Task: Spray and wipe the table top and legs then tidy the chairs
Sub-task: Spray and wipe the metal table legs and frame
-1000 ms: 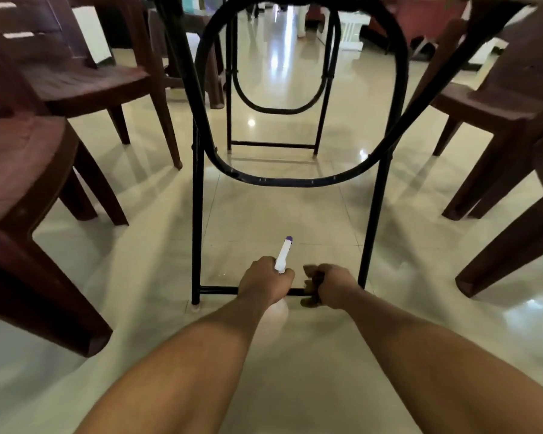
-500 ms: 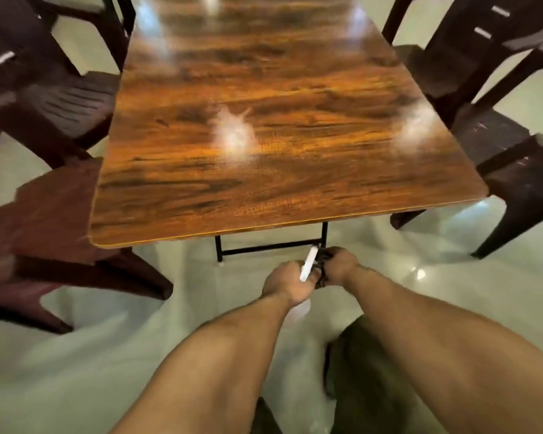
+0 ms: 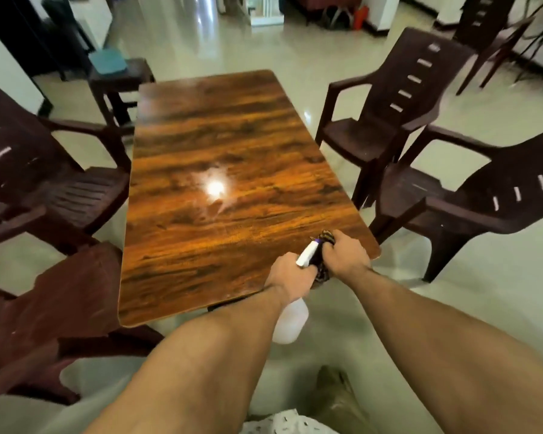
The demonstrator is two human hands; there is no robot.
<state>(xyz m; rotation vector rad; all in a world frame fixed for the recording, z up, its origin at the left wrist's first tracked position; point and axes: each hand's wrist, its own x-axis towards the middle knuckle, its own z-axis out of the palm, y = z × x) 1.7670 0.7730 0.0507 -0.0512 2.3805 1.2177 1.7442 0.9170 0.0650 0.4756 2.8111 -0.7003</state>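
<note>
— What has moved?
— You have. A second ago your hands were down at the bench's bottom rail. Now they are over the near right corner of the bench (image 3: pixel 226 183), and its glossy wood-grain top runs away from them.
— And the room?
— Dark brown chairs (image 3: pixel 386 130) stand to both sides of your hands on a shiny pale floor (image 3: pixel 295 67). Far beyond them to the left, a stool (image 3: pixel 119 79) carries a teal box (image 3: pixel 108 62); what it contains is hidden.
— My hands?
— Your left hand (image 3: pixel 290 278) is curled round the neck of the spray bottle (image 3: pixel 290 324), with the bottle's pale body hanging below it. I cannot tell how full it is. Just beside it, your right hand (image 3: pixel 345 256) grips a dark patterned cloth (image 3: pixel 325 238).
</note>
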